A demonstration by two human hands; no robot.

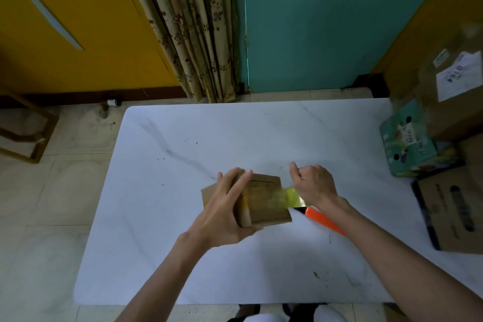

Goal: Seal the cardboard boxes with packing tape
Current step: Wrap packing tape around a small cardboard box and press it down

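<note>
cardboard box [266, 204] in left hand [224, 206], clear of table [183, 138] edges

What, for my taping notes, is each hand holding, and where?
Left hand grips the cardboard box by its left end; right hand holds tape stretched off its right side.

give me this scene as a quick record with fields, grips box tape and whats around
left grip: holds the box, fingers across its top
right grip: curled, pulling tape off the box's right edge
tape: yellowish, see-through strip
surface: white table
orange tool: on the table, under the right wrist
right side: green carton, brown cartons
</note>
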